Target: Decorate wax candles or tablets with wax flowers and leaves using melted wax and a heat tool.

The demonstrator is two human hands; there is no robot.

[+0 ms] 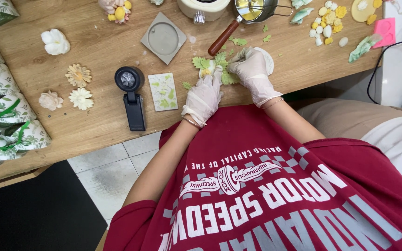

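Both my hands wear thin white gloves and meet at the near edge of a wooden table (94, 46). My left hand (204, 95) pinches a small white and yellow flower piece (205, 72) among green leaf shapes (201, 62). My right hand (253, 69) presses its fingertips on more green leaves (229, 77) right beside the left hand. It partly covers a white round disc (269, 58). What lies under the fingers is hidden.
A small metal pot (252, 9) with a brown handle (223, 38) holds yellow liquid behind my hands. To the left lie a leaf mould (163, 91), a grey square mould (163, 38), a black clip-on fan (130, 88) and wax flowers (78, 75). Leaf-patterned bags (3, 121) line the left edge.
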